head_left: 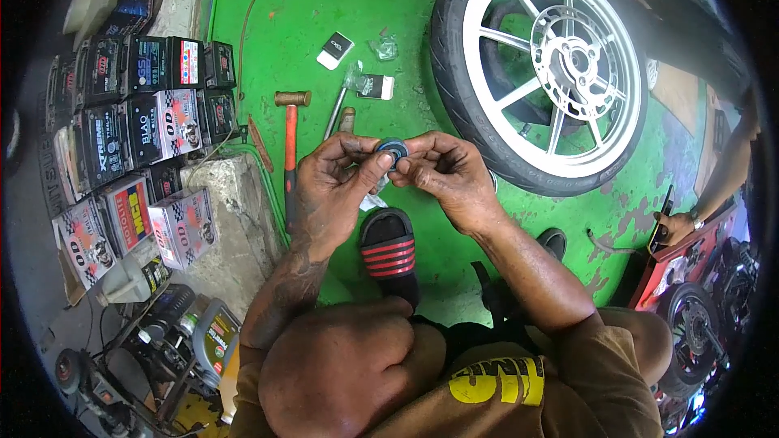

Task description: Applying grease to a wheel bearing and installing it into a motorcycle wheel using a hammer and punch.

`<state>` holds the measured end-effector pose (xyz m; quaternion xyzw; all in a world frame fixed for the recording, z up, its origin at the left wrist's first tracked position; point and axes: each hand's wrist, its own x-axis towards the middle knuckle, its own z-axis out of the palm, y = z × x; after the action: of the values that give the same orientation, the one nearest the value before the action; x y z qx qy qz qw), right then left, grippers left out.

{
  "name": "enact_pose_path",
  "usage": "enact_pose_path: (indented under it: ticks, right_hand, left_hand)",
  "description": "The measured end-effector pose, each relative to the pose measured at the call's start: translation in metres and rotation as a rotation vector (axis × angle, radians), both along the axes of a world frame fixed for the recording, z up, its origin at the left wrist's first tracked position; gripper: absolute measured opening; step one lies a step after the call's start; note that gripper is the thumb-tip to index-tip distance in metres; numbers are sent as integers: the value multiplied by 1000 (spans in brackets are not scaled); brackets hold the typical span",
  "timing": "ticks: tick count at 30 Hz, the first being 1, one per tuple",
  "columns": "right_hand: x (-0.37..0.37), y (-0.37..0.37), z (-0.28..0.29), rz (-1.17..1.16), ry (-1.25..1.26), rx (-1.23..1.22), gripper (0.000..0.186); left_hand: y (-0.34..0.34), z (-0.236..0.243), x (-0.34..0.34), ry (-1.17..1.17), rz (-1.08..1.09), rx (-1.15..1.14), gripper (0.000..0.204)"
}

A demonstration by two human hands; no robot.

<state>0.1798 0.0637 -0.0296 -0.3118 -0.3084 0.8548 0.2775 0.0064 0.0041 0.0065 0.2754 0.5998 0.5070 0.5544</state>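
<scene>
Between the fingertips of both hands, over the green floor, is a small round bearing [393, 148] with a blue seal and a dark centre. My left hand [331, 191] pinches it from the left, thumb across its face. From the right, my right hand [456, 182] grips its edge with thumb and fingers; its far side is partly hidden. Beyond my hands lie a metal rod [334, 115] and a short brown cylindrical piece [347, 119]. Left of them, a hammer [290, 150] with a red handle rests on the floor.
A white-rimmed wheel with tyre [454, 73] lies at the far right. Small boxes [335, 50] and a clear plastic wrapper [384, 47] lie ahead. Stacked battery boxes [178, 134] stand left. Another person's hand [675, 229] holds a phone-like object, near motorcycle parts [690, 324].
</scene>
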Motion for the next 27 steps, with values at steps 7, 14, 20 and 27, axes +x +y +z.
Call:
enact_pose_path:
  ticks: [7, 14, 20, 27]
  right_hand:
    - [-6, 0, 3, 6, -45, -28, 24]
    - [-7, -3, -1, 20, -15, 11, 24]
    - [-11, 6, 11, 165, -27, -116, 28]
    - [-11, 2, -7, 148, -142, 186, 27]
  left_hand:
    - [-3, -8, 8, -37, 127, 64, 13]
    - [-6, -13, 12, -96, 175, 134, 12]
    - [-13, -18, 2, -83, 129, 113, 11]
    - [-17, -15, -5, -73, 22, 89, 9]
